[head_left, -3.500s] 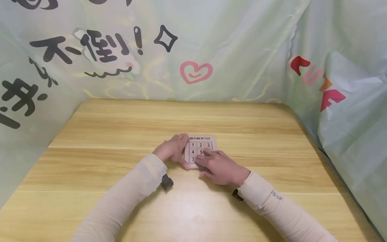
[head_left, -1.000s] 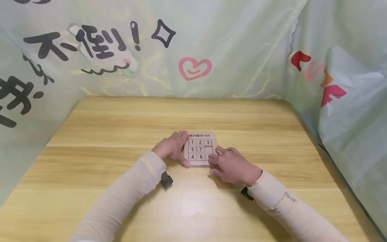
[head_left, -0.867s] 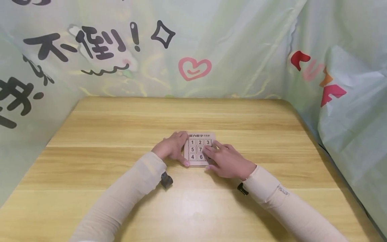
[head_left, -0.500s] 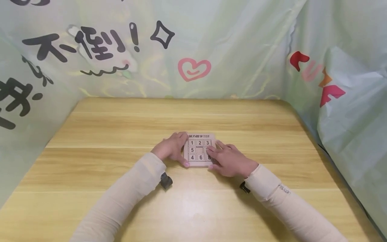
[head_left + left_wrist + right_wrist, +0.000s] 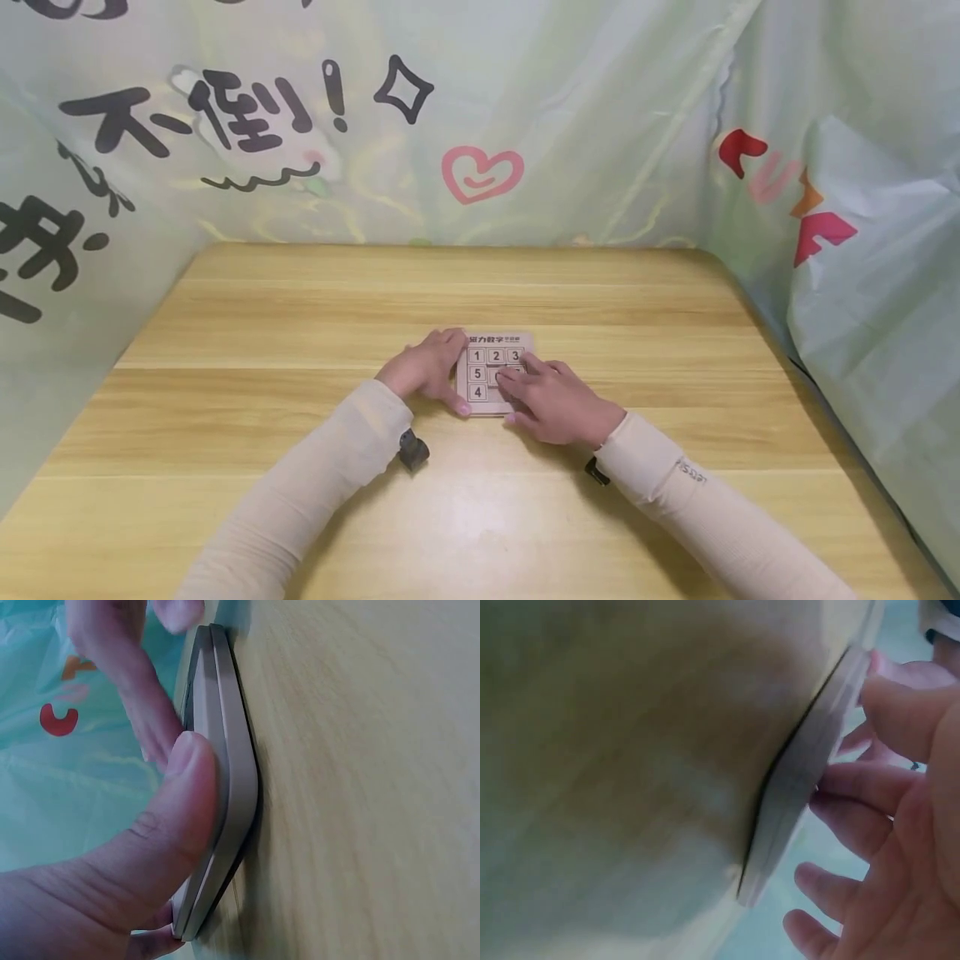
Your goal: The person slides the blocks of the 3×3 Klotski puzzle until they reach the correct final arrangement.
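On the rectangular, light wood-grain table [image 5: 315, 308], near its middle, lies a flat, pale beige, round-cornered sliding-number board [image 5: 486, 408] with dark printed characters along its far edge. At the board's left edge, the left hand [image 5: 426, 369] grips it: thumb at the near corner, fingers curled at the far corner. From the board's right side, the right hand [image 5: 562, 406] reaches over the face, fingers loosely extended and spread; two fingertips touch the square beige centre tile [image 5: 492, 378], and nothing is grasped. The centre tile's numeral is partly hidden. Along the board's far row, tiles read 1, 2, 3; down its left column, 1, 5, 4. The right hand covers most of the near-right area. Behind the board hangs a pale green fabric backdrop [image 5: 600, 100] bearing a pink heart outline [image 5: 480, 182].
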Demonstrator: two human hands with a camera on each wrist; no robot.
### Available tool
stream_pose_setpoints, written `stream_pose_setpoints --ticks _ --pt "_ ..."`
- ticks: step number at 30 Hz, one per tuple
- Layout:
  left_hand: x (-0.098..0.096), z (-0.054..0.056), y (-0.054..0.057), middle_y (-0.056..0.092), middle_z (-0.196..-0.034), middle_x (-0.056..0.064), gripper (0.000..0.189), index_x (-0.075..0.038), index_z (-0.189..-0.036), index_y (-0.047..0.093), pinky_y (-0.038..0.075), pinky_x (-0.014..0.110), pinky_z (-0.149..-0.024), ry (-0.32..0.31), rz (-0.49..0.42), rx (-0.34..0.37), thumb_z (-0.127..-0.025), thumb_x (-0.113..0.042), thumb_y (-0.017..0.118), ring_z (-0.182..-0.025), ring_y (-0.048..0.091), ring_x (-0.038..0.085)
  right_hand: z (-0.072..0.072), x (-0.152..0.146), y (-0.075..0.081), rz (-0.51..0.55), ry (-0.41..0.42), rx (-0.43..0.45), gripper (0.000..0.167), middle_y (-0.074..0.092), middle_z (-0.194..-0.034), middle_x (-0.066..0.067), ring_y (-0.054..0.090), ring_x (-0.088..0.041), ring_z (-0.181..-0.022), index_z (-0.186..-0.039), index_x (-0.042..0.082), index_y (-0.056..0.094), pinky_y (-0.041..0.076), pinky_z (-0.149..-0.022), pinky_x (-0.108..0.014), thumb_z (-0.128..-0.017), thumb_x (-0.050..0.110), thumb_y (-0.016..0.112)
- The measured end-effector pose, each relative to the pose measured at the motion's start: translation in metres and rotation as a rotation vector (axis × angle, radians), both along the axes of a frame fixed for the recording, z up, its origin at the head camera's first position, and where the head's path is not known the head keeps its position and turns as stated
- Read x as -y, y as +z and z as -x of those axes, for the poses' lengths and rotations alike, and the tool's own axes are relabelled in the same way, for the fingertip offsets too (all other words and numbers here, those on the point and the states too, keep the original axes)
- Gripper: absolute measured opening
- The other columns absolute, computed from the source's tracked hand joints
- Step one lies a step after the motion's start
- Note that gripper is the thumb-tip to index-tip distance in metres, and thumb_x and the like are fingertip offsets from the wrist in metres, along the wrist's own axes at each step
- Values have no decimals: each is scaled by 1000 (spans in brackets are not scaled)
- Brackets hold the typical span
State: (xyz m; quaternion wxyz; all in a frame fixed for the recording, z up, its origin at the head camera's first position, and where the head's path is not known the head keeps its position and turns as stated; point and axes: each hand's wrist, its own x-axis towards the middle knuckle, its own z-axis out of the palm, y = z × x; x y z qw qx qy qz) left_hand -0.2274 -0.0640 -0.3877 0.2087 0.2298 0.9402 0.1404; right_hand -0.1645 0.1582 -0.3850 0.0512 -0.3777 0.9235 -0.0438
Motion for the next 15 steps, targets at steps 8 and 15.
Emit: stream_pose_setpoints --ticks 8,15 --pt "1 1 -1 40 -143 10 106 -8 -141 36 26 70 -105 -1 4 6 -59 -50 88 -132 35 30 -3 -2 5 -44 -51 7 53 52 -141 -8 34 -41 -137 -136 9 57 37 -103 -61 -94 41 60" --pt "1 0 -1 42 -139 8 105 -8 -139 37 27 70 -104 -4 -6 2 -58 -50 88 -131 37 30 -13 -3 5 -9 10 40 57 53 -140 -8 36 -40 -136 -137 6 55 36 -103 -61 -93 42 61"
